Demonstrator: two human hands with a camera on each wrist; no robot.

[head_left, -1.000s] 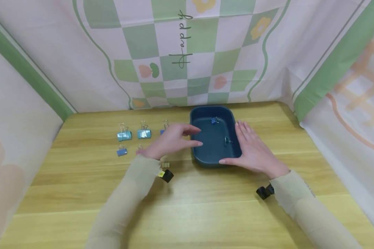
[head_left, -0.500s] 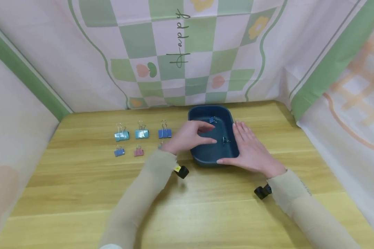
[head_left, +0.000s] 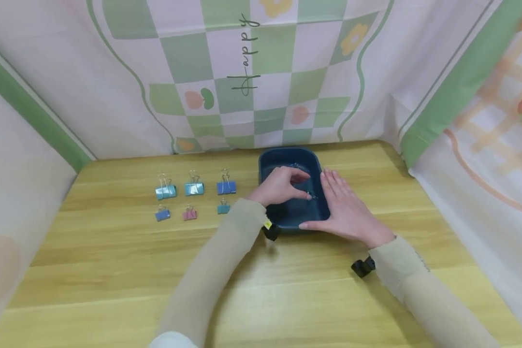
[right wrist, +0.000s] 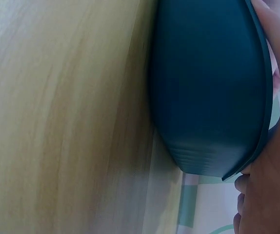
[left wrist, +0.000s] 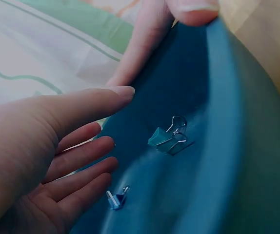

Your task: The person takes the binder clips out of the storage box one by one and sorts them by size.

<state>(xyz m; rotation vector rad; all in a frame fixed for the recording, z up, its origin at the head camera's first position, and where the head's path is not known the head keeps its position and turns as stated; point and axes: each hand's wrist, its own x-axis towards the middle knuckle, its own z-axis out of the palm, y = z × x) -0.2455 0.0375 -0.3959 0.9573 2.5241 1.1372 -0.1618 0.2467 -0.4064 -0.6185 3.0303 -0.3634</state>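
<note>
A dark blue tray stands at the back of the table with two binder clips inside. My left hand reaches over its left rim, thumb and fingers apart with nothing between them. In the left wrist view, a teal binder clip lies beyond the thumb tip, and a small blue binder clip lies near the fingertips. My right hand rests along the tray's right side, fingers straight and thumb at the front rim. The right wrist view shows the tray's outer wall beside that hand.
Left of the tray, binder clips stand in two rows: two light-blue ones and a blue one behind; small blue, pink and teal ones in front. A patterned curtain hangs behind the table.
My left hand has moved right, from the tray's left rim to over its middle, close to the teal clip. The right hand stays at the tray. The left-hand clips show more fully.
</note>
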